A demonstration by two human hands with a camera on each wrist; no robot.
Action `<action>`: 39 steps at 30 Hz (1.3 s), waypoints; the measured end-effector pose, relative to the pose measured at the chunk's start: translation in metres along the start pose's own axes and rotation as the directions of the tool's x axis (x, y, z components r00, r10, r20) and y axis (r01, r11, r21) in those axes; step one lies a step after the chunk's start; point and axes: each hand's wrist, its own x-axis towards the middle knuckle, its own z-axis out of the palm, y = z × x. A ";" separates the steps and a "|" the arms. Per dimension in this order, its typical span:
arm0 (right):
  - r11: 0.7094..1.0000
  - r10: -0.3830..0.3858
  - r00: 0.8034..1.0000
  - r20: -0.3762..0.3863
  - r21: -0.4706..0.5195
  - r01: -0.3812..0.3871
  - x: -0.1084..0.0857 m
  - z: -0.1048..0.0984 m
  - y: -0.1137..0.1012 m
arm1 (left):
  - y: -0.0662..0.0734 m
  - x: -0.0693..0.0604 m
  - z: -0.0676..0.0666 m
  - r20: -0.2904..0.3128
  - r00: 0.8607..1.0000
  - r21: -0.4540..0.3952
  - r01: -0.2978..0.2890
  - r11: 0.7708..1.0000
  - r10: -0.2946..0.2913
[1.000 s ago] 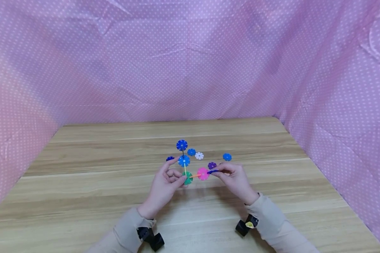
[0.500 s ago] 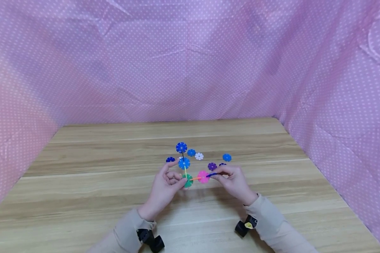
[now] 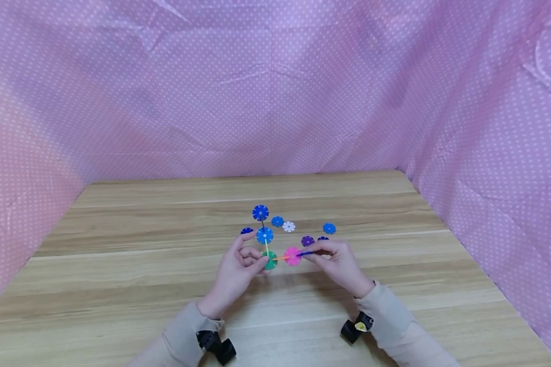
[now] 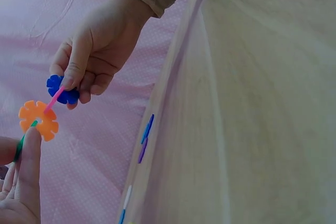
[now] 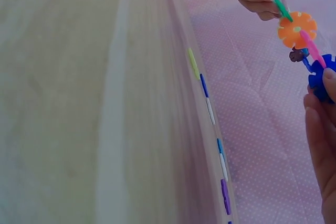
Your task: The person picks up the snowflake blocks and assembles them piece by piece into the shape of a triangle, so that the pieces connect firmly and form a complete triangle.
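- Chain of slotted plastic discs (image 3: 272,263): held up off the tabletop (image 3: 165,229), between both hands.
- Run, right-hand end first: dark blue disc (image 4: 67,97), pink disc (image 3: 292,256), orange disc (image 4: 31,112), green disc (image 3: 273,259), yellow disc (image 3: 267,247), lighter blue disc (image 3: 265,236), a dark edge-on piece (image 3: 263,223), dark blue end disc (image 3: 260,212).
- Step in hand, my read: pressing the dark blue disc onto the pink disc, slot to slot. The two meet in both wrist views; can't tell if seated fully.
- Right hand (image 3: 339,265): thumb and fingers pinching the dark blue disc.
- Left hand (image 3: 235,276): pinching the green disc, steadying the chain. Index finger reaches up beside the lighter blue disc; contact unclear.
- Next move calls for: slots lined up, discs crosswise, a straight push from the right with the left bracing. Twisting could pop the orange joint.
- Loose on the tabletop beyond the hands: blue disc (image 3: 277,221), white disc (image 3: 289,227), purple disc (image 3: 307,241), another blue disc (image 3: 329,228) farther right. All within reach, I'd judge.
- Behind: pink dotted cloth (image 3: 271,112).
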 end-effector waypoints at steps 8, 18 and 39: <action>0.999 0.038 0.997 0.060 0.013 -0.039 0.003 -0.002 0.004 | -0.004 0.000 -0.007 -0.013 1.000 0.017 0.010 1.000 -0.010; 0.985 0.167 0.984 0.060 0.026 -0.168 0.005 -0.007 0.011 | -0.006 0.000 -0.019 -0.041 0.998 0.039 0.042 0.998 -0.040; 0.933 0.321 0.947 0.021 -0.181 -0.312 0.026 -0.048 0.054 | -0.006 -0.004 -0.057 -0.124 0.990 0.041 0.073 0.996 -0.068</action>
